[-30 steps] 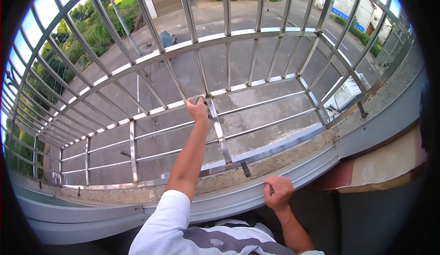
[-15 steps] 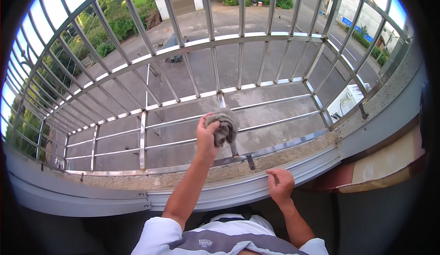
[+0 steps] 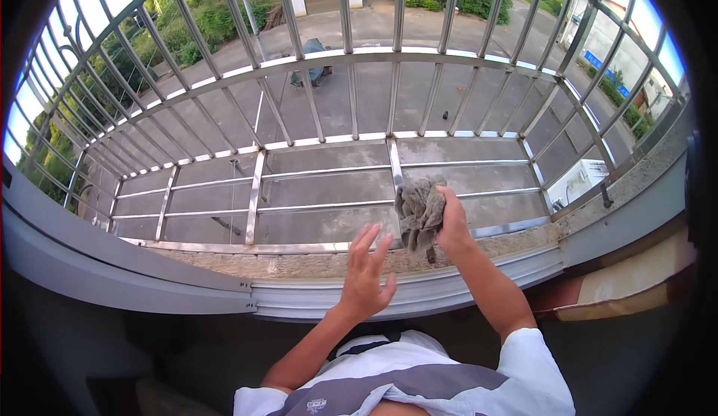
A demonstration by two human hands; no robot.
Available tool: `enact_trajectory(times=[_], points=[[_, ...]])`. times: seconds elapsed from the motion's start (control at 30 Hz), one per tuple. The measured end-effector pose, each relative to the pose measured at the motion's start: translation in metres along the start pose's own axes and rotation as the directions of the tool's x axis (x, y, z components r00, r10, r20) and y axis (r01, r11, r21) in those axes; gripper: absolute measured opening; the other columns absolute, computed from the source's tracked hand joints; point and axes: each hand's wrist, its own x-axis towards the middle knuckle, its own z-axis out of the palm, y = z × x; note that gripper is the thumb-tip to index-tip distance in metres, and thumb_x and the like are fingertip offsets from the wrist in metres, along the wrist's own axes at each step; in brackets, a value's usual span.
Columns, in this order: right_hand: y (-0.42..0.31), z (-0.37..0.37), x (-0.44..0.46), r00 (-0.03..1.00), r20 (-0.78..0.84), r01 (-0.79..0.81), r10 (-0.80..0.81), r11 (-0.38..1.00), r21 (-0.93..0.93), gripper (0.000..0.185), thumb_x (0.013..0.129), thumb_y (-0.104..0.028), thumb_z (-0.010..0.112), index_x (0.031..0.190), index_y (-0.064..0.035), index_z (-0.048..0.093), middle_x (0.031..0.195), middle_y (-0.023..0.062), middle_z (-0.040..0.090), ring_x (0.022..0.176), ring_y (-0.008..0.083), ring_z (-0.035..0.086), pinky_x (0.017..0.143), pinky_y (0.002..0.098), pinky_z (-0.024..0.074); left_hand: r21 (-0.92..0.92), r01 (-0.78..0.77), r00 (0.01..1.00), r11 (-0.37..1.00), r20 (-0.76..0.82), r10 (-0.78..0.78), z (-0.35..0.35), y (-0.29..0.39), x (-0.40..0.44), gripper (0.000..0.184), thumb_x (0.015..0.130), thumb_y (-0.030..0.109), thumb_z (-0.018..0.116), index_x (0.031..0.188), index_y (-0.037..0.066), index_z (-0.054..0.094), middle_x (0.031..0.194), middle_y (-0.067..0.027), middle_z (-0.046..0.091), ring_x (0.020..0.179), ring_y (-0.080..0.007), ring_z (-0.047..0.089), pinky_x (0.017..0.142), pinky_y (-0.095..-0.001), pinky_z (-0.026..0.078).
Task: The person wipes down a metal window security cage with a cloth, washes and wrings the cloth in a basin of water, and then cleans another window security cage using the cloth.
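Observation:
A crumpled grey-brown rag (image 3: 419,213) is held up in my right hand (image 3: 452,222), its fingers closed around the cloth's right side. Just to the left, my left hand (image 3: 366,275) is raised with fingers spread and nothing in it, apart from the rag. Both hands are over the window sill (image 3: 299,266) and the white sliding-window track (image 3: 314,296). Behind the rag runs the metal bar floor of the window cage (image 3: 329,208).
Upright metal bars (image 3: 396,12) enclose the outer side, joined by a curved rail (image 3: 419,56). A white box-shaped unit (image 3: 580,183) stands outside at right. A patterned curtain (image 3: 621,289) hangs at lower right. Below is a paved yard with a covered object (image 3: 318,61).
The rag has passed from my left hand to my right. My left hand has opened and drawn back toward me; my right has risen to the rag. The view has shifted slightly.

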Motion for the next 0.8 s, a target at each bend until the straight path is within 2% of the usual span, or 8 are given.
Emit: enact_trajectory(times=[0.17,0.2,0.27,0.47,0.63,0.73,0.77,0.8], points=[[-0.046,-0.004,0.11,0.89,0.09,0.355,-0.448,0.554,-0.753,0.028,0.083,-0.023,0.055,0.09,0.0027,0.062,0.085,0.013,0.067,0.075,0.0234,0.065,0.068,0.0342,0.0503,0.309,0.058,0.998,0.949,-0.041,-0.048,-0.029,-0.027,-0.065,0.035,0.066,-0.002,0.061,0.1,0.003,0.064,0.117,-0.0149,0.053,0.121,-0.0358,0.042,0.102,-0.0496,0.034],[-0.05,-0.004,0.126,0.889,0.089,0.354,-0.45,0.55,-0.756,0.028,0.083,-0.023,0.055,0.09,0.0027,0.062,0.085,0.013,0.067,0.075,0.0234,0.065,0.068,0.0342,0.0503,0.365,0.097,0.994,0.926,-0.089,-0.069,-0.028,-0.029,-0.071,0.027,0.066,-0.002,0.061,0.092,0.003,0.066,0.112,-0.0141,0.056,0.118,-0.0354,0.045,0.101,-0.0502,0.036],[-0.052,-0.002,0.156,0.913,0.23,0.231,-0.338,-0.038,-0.972,0.027,0.076,-0.021,0.058,0.087,0.0022,0.066,0.086,0.0165,0.068,0.078,0.0311,0.065,0.069,0.0395,0.0499,0.383,0.095,0.992,0.919,-0.116,-0.054,-0.025,-0.029,-0.072,0.026,0.065,-0.002,0.061,0.091,0.002,0.065,0.109,-0.0138,0.058,0.115,-0.0352,0.048,0.098,-0.0489,0.038],[0.007,-0.017,0.268,0.983,0.178,0.141,-0.038,-0.465,-0.874,0.029,0.072,-0.016,0.054,0.092,0.0023,0.067,0.1,0.0247,0.064,0.098,0.0387,0.062,0.082,0.0423,0.0496,0.422,0.067,0.987,0.904,-0.162,0.002,-0.018,-0.031,-0.076,0.023,0.065,0.0,0.061,0.087,0.003,0.065,0.091,-0.01,0.063,0.096,-0.0303,0.06,0.087,-0.0444,0.046],[0.054,-0.048,0.351,0.971,0.137,0.094,-0.198,-0.215,-0.972,0.025,0.072,-0.015,0.057,0.083,0.0041,0.068,0.097,0.0228,0.066,0.091,0.0382,0.064,0.079,0.0444,0.0495,0.42,0.098,0.987,0.902,-0.155,-0.035,-0.017,-0.036,-0.081,0.022,0.066,0.004,0.061,0.087,0.005,0.065,0.091,-0.0085,0.064,0.092,-0.0274,0.061,0.081,-0.04,0.048],[0.04,-0.026,0.297,0.952,-0.124,-0.072,-0.278,0.191,-0.979,0.019,0.077,-0.012,0.055,0.079,-0.0008,0.07,0.089,0.0189,0.067,0.081,0.0269,0.067,0.069,0.0382,0.0518,0.428,0.112,0.985,0.897,-0.168,-0.043,-0.017,-0.035,-0.081,0.022,0.066,0.003,0.061,0.087,0.005,0.065,0.09,-0.0086,0.064,0.091,-0.027,0.061,0.08,-0.0396,0.048],[0.032,-0.021,0.285,0.955,-0.126,-0.079,-0.269,0.181,-0.98,0.019,0.077,-0.012,0.055,0.079,-0.0008,0.07,0.089,0.0189,0.067,0.081,0.0269,0.067,0.069,0.0382,0.0518,0.423,0.125,0.984,0.897,-0.17,-0.057,-0.016,-0.035,-0.083,0.022,0.066,0.003,0.061,0.087,0.005,0.065,0.09,-0.0086,0.064,0.091,-0.027,0.061,0.08,-0.0396,0.048],[0.021,-0.016,0.274,0.948,0.179,0.059,-0.261,-0.41,-0.91,0.017,0.077,-0.01,0.054,0.078,-0.0018,0.069,0.085,0.0167,0.067,0.078,0.0264,0.067,0.065,0.0372,0.0513,0.426,0.119,0.985,0.897,-0.162,-0.054,-0.017,-0.035,-0.083,0.022,0.065,0.004,0.061,0.087,0.005,0.065,0.09,-0.0086,0.064,0.091,-0.0269,0.061,0.08,-0.0396,0.048]])
